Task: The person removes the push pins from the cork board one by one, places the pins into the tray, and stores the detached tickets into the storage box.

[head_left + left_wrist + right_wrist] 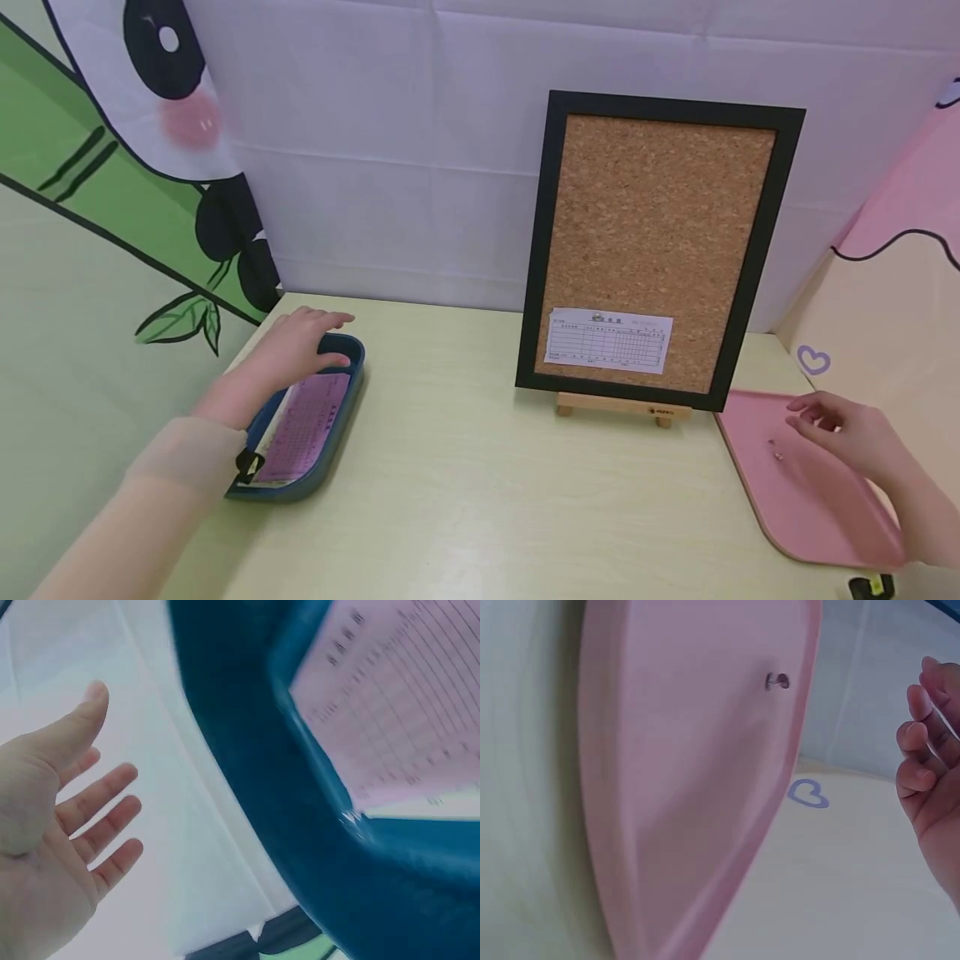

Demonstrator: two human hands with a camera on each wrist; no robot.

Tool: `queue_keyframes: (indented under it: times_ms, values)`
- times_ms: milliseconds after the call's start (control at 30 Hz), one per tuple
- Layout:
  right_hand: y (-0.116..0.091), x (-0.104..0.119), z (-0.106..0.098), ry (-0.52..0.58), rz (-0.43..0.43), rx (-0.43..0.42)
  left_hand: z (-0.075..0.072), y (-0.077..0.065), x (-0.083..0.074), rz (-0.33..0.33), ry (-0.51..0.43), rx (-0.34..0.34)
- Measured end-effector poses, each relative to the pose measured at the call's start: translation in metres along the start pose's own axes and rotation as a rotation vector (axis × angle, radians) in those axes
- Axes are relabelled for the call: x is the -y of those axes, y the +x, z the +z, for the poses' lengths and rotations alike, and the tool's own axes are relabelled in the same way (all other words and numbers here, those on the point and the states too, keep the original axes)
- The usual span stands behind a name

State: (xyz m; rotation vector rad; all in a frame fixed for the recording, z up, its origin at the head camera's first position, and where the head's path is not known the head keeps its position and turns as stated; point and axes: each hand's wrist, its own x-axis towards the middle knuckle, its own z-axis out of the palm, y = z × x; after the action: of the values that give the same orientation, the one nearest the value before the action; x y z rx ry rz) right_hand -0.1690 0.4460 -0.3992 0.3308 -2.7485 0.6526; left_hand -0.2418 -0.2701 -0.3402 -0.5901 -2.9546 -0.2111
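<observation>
Holds the bare left hand (295, 347) above the far end of a dark blue, round-cornered tray (352, 392), thumb and fingers spread apart. Shows a pink printed paper sheet (303, 429) lying inside that tray. Holds the bare right hand (851, 429) (well apart from the left) over a shallow pink tray (813, 521), fingers loosely bent, near a tiny, shiny pin-like piece (781, 681). Shows between them a black-framed cork board (660, 217) on a light wooden stand (615, 406), with a white printed form (609, 341) against the cork's lower left.
</observation>
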Motion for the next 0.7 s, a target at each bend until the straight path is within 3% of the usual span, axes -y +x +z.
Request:
queue_keyframes:
  times_ms: [433,700]
  values:
    - [0.003,0.033,-0.008,0.048,0.044,-0.110,-0.006,-0.003,-0.036,-0.056,-0.052,-0.139]
    - [0.005,0.061,-0.006,0.065,0.058,-0.162,-0.004,-0.005,-0.057,-0.033,-0.085,-0.304]
